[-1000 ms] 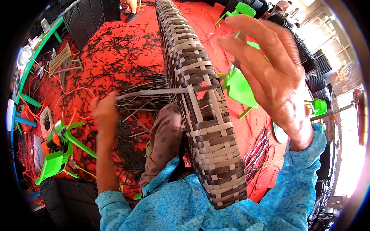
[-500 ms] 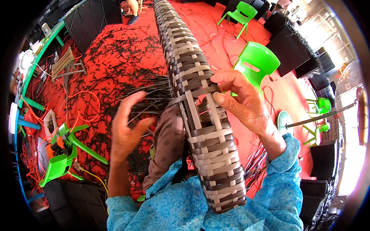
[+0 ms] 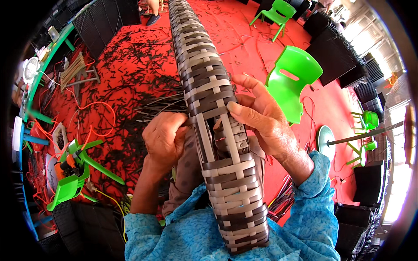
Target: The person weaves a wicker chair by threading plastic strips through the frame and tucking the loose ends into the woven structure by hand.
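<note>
A long woven beam (image 3: 237,187), wrapped in flat brown and beige strips, slopes from the far top down onto my lap. An unwoven gap (image 3: 217,135) in its middle bares lengthwise beige strips and part of the inside. At the gap's far left edge, my left hand (image 3: 164,138) is closed, its fingers pinched on the end of a dark flat strip that is mostly hidden by them. My right hand (image 3: 266,117) grips the beam's right side across from it, thumb on the top face and fingers bent along the side.
Loose dark strips (image 3: 161,102) lie left of the beam on the red floor (image 3: 235,26). A green chair (image 3: 289,82) stands close on the right. At the left are a tipped green chair (image 3: 65,191), orange cords and a green-edged table (image 3: 48,61). Black woven panels (image 3: 333,52) line the right.
My left hand has moved right to the beam and closed from an open pose. My right hand's thumb has slid slightly left, and the beam has shifted a little left.
</note>
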### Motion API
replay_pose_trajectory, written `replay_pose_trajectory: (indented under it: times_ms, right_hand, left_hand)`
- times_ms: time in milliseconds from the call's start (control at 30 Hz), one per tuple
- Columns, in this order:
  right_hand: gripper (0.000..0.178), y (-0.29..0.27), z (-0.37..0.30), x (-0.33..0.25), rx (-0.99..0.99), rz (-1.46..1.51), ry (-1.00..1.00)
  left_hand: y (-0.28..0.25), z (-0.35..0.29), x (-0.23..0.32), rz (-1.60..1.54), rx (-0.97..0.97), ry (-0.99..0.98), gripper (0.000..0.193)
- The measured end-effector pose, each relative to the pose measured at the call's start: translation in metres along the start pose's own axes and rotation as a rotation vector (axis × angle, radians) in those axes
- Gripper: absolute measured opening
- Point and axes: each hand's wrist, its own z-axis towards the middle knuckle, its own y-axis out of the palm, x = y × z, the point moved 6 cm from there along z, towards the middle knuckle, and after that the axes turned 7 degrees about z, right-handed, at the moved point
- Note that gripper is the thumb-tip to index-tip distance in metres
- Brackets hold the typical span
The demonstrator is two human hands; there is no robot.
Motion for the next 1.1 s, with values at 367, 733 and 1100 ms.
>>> replay_pose_trajectory:
  times_ms: [367,733,1100]
  right_hand:
    - [0.062,-0.004,0.003,0.018,-0.071,0.209,0.032]
    - [0.032,-0.013,-0.011,0.034,-0.120,0.552,0.070]
    - [0.035,0.012,-0.004,0.062,-0.401,0.876,0.211]
  left_hand:
    - [0.019,-0.014,-0.006,0.042,0.110,0.165,0.049]
    - [0.054,-0.044,-0.029,-0.072,-0.051,-0.213,0.049]
    - [0.044,-0.031,-0.031,-0.108,-0.115,-0.343,0.048]
